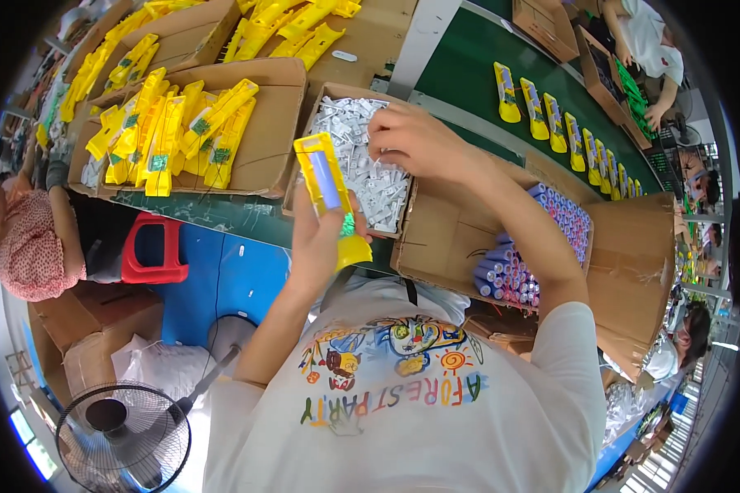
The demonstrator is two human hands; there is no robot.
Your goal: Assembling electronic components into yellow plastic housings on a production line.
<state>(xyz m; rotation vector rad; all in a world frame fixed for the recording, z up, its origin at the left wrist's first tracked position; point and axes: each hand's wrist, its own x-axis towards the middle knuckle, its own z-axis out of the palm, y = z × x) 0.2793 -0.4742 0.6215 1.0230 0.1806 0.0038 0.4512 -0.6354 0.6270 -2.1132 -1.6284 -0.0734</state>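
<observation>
My left hand (316,234) is wrapped round a yellow plastic housing (354,250), held tilted in front of my chest. A purple cylindrical battery cell (325,179) lies in its hollow, with a small green circuit board (349,224) below the cell. My right hand (411,140) reaches into a cardboard box of small white plastic parts (358,123). Its fingers are bent down among the parts, and whatever is between the fingertips is hidden. The housing's upper end hangs over the near left side of this box.
Left of the parts stands a cardboard box (275,99) of yellow housings with green boards. On the right, another carton (444,230) holds many purple cells (501,267). Beyond, a green conveyor (460,74) carries a row of yellow housings. A standing fan (123,435) and red stool (152,246) are at lower left.
</observation>
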